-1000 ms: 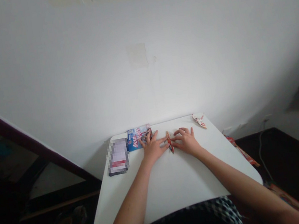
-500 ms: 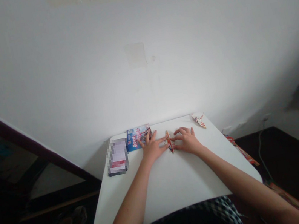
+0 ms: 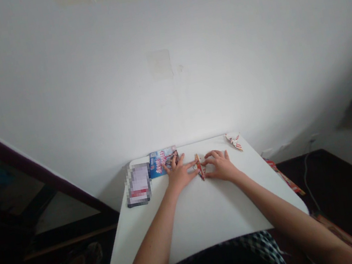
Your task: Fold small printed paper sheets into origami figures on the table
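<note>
A small folded piece of red and orange printed paper (image 3: 199,167) lies on the white table (image 3: 204,217), near its far edge. My left hand (image 3: 179,173) lies flat with its fingers spread, and the fingertips press on the paper's left side. My right hand (image 3: 219,164) rests with curled fingers against the paper's right side, pinching its edge. Both forearms reach across the table.
A blue printed leaflet (image 3: 160,161) lies just left of my left hand. A blurred-out phone-like object (image 3: 138,185) sits at the far left corner. A finished folded paper figure (image 3: 234,141) stands at the far right corner. Red packets (image 3: 285,179) lie on the dark floor to the right.
Both hands stay on the folded paper. The fingers have shifted only slightly along it.
</note>
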`<state>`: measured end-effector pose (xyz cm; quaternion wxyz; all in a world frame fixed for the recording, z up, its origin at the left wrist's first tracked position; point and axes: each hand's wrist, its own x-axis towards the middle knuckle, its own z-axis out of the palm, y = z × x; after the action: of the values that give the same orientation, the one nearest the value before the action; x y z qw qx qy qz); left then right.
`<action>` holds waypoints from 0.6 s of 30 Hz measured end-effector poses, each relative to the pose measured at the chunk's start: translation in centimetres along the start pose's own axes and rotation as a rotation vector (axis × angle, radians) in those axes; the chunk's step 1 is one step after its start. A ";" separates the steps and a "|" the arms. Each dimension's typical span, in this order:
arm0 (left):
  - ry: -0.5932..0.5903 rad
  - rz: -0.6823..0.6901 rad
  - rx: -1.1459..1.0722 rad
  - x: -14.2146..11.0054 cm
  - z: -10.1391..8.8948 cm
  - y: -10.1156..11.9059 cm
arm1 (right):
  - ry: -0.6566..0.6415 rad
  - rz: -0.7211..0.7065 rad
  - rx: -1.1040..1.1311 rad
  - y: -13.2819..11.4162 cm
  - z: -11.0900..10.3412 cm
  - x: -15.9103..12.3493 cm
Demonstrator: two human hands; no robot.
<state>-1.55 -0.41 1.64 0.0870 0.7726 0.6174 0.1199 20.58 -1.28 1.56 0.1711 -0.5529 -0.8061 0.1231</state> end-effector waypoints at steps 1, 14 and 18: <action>0.000 -0.001 -0.002 0.0 0.0 0.0 | -0.003 -0.002 -0.001 0.0 0.0 0.0; -0.004 -0.013 0.004 0.0 0.0 0.1 | -0.019 -0.013 -0.026 -0.1 -0.2 -0.1; -0.010 -0.012 0.001 0.0 -0.1 0.0 | -0.028 -0.015 -0.024 -0.1 -0.3 -0.2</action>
<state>-1.54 -0.37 1.70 0.0903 0.7694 0.6218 0.1153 20.66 -1.48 1.91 0.1541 -0.5471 -0.8140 0.1200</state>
